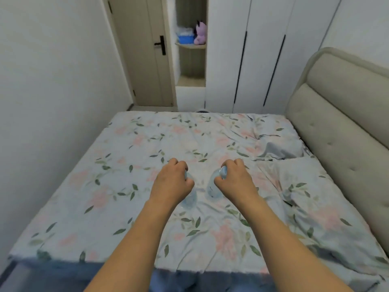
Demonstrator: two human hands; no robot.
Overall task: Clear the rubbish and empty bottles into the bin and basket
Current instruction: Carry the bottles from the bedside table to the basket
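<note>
Over the floral bed (117, 186), the left hand (171, 181) has its grip curled round a clear bottle (189, 200) (mostly hidden under the palm). Just beside it, the right hand (234, 180) grips a second clear bottle (214, 186) near its neck. A pillow (320, 192) lies further right.
</note>
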